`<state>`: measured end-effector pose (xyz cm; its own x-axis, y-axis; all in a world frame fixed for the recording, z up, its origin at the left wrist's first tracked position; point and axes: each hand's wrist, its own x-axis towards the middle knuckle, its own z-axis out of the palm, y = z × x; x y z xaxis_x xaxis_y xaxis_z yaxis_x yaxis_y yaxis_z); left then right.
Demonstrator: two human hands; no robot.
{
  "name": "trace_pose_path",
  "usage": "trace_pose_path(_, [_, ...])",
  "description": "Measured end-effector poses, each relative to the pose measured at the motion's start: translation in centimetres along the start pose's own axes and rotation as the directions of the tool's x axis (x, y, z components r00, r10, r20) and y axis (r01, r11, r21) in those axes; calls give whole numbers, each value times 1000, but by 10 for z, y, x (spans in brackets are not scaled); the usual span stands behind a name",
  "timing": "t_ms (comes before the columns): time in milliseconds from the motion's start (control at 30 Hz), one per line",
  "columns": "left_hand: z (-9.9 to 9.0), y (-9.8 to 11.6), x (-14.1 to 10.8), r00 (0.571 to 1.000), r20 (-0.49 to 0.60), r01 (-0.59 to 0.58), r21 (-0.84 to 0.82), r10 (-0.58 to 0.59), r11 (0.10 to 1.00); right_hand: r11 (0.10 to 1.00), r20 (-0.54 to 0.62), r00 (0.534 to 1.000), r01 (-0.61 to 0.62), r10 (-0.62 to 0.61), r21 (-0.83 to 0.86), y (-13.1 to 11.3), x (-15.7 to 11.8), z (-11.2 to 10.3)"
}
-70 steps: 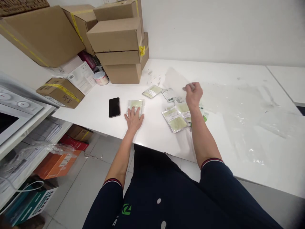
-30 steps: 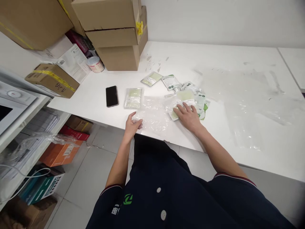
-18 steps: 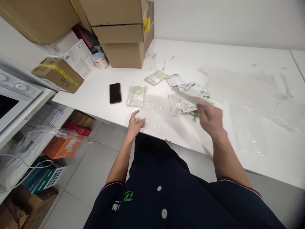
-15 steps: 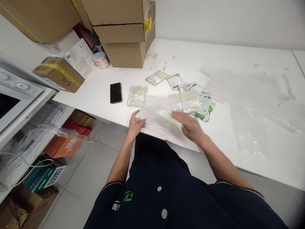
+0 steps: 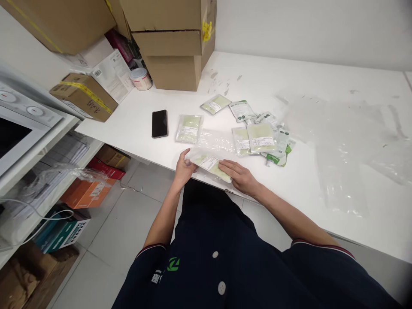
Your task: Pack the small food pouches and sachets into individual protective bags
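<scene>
Near the table's front edge, my left hand [image 5: 184, 170] is curled at the mouth of a clear plastic bag [image 5: 217, 139], its thumb and fingers closed on the film. My right hand [image 5: 243, 177] grips the right end of a pale green packet [image 5: 207, 162] with a white label. The packet's left end reaches the bag opening by my left hand; how far in it lies is hard to tell. A bagged green packet [image 5: 189, 128] lies just behind, and a further packet [image 5: 215, 104] sits farther back. To the right, more green packets [image 5: 261, 137] rest on white-and-green pouches [image 5: 242, 111].
A black phone [image 5: 160, 123] lies at the left. Cardboard boxes [image 5: 175, 71] are stacked at the back, with a can [image 5: 140, 79] beside them. Clear plastic bags [image 5: 341, 171] spread over the right of the table [image 5: 299, 193]. A microwave [image 5: 22, 124] stands on a shelf at far left.
My right hand has brought the green packet leftward and down to my left hand, over the clear bag. The left hand stays almost in place, and the bag's near end is now lifted.
</scene>
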<state>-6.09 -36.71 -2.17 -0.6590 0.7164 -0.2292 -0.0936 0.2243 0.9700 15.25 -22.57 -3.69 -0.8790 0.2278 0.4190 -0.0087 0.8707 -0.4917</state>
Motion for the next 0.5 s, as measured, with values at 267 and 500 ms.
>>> trace_pose_path(267, [-3,4,-4,1000,21,-10,43,9,999,976,-50,987,-159,153,-152,46,6,-9])
trace_pose_path(500, [-1,-1,-11,999,46,-25,182,17,983,885,-405,812,-465,420,-13,95,56,-56])
